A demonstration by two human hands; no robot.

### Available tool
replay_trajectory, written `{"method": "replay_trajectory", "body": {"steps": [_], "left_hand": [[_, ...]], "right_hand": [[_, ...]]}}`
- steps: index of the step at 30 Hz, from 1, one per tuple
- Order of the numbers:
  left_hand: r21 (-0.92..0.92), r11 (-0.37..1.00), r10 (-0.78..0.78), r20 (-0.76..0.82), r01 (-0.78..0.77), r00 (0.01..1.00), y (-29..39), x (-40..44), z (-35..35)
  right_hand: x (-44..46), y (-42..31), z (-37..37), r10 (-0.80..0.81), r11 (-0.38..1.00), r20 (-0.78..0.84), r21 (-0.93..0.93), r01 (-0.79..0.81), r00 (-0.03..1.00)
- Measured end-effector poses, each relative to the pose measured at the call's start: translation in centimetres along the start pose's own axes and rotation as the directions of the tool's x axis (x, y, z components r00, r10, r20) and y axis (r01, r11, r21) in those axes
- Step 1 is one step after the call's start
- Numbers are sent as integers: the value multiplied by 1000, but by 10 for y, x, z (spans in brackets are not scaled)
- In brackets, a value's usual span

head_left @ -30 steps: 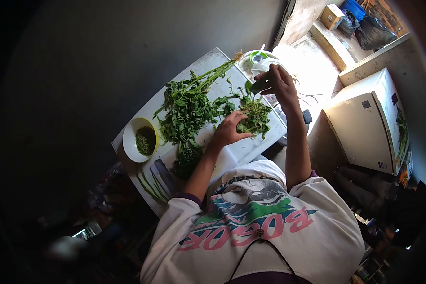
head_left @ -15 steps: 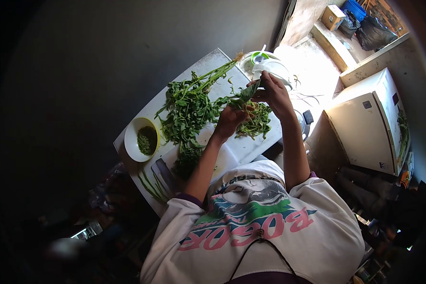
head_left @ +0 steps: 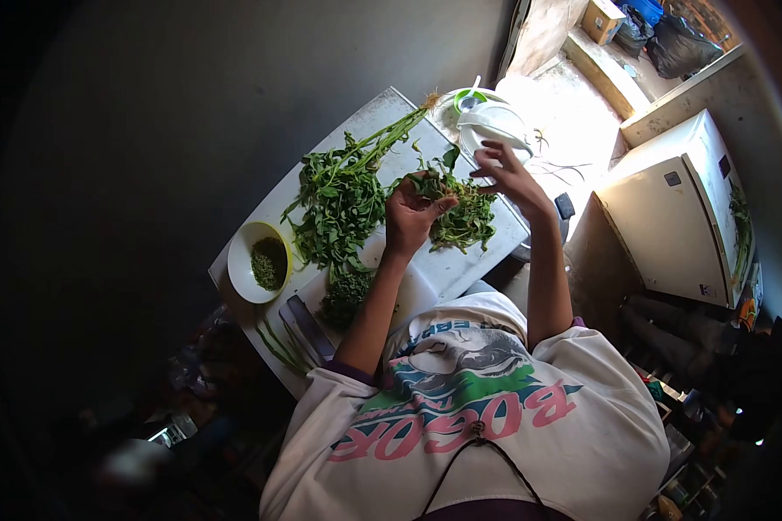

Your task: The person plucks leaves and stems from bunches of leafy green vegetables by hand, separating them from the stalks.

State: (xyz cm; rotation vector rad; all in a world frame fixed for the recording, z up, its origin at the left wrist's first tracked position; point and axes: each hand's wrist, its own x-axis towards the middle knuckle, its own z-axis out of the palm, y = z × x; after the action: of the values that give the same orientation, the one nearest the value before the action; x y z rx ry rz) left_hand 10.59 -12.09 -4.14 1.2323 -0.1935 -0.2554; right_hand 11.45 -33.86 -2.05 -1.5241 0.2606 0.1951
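My left hand (head_left: 411,217) is closed round some green leaves (head_left: 434,184) at the table's right part. To its right, my right hand (head_left: 506,176) is raised with its fingers apart and nothing seen between them. Below both hands lies a pile of picked stems and leaves (head_left: 465,224). A large bunch of leafy greens (head_left: 337,204), its roots pointing up and right, spreads left of my left hand. Chopped greens (head_left: 345,293) lie near my left forearm, beside a wide blade (head_left: 305,325).
The white table (head_left: 265,201) also holds a bowl (head_left: 245,269) with chopped greens and some long green stalks (head_left: 278,346). White containers (head_left: 491,126) stand past the table's far right corner. A white fridge (head_left: 660,230) is at the right.
My right hand moved down from above the pile, met my left hand at the leaves, then drew back and opened. My left hand rose slightly and closed on leaves.
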Motion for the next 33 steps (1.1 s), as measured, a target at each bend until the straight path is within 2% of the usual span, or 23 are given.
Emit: {"method": "replay_trajectory", "body": {"steps": [1, 2, 3, 5, 6, 8, 11, 14, 17, 21, 24, 26, 33], "left_hand": [[16, 1000, 21, -23, -21, 1000, 2, 0, 1], [32, 999, 43, -44, -42, 998, 4, 0, 1], [33, 999, 41, -42, -40, 998, 4, 1, 1], [82, 995, 59, -76, -52, 995, 4, 1, -1], [82, 995, 58, -73, -52, 996, 4, 2, 0], [39, 999, 33, -97, -30, 995, 5, 2, 2], [58, 997, 50, -139, -42, 989, 0, 4, -2], [-32, 999, -16, -167, 10, 986, 0, 4, -4], [-75, 996, -65, -224, 50, 972, 4, 4, -5], [-76, 996, -72, -258, 55, 963, 2, 8, -10], [-61, 998, -25, -326, 5, 945, -1, 14, -13], [-148, 989, -43, -319, -5, 947, -2, 15, -16], [-125, 992, -32, -370, -16, 928, -7, 19, -26]], "right_hand": [[-5, 1, -4, 12, 972, 129, -233, 19, 992], [-6, 8, -10, 9, 946, 232, -318, 67, 973], [-10, 4, -9, 53, 925, 295, -375, 65, 954], [-13, -4, -3, 0, 913, 456, -363, 186, 890], [-15, -4, 4, -1, 913, 453, -363, 185, 892], [-19, -2, 17, 7, 1000, 398, -7, -4, 917], [-17, -2, 22, 42, 995, 384, -104, -2, 922], [-19, -3, 25, -51, 999, 357, 2, 54, 933], [-18, 0, 22, -37, 999, 355, 17, 34, 934], [-18, 2, 14, -36, 998, 367, -41, 55, 930], [-20, -1, 6, 17, 998, 429, -55, 8, 903], [-20, 0, 4, 1, 996, 463, -82, 41, 886], [-19, 5, -6, 0, 1000, 400, 7, -3, 917]]}}
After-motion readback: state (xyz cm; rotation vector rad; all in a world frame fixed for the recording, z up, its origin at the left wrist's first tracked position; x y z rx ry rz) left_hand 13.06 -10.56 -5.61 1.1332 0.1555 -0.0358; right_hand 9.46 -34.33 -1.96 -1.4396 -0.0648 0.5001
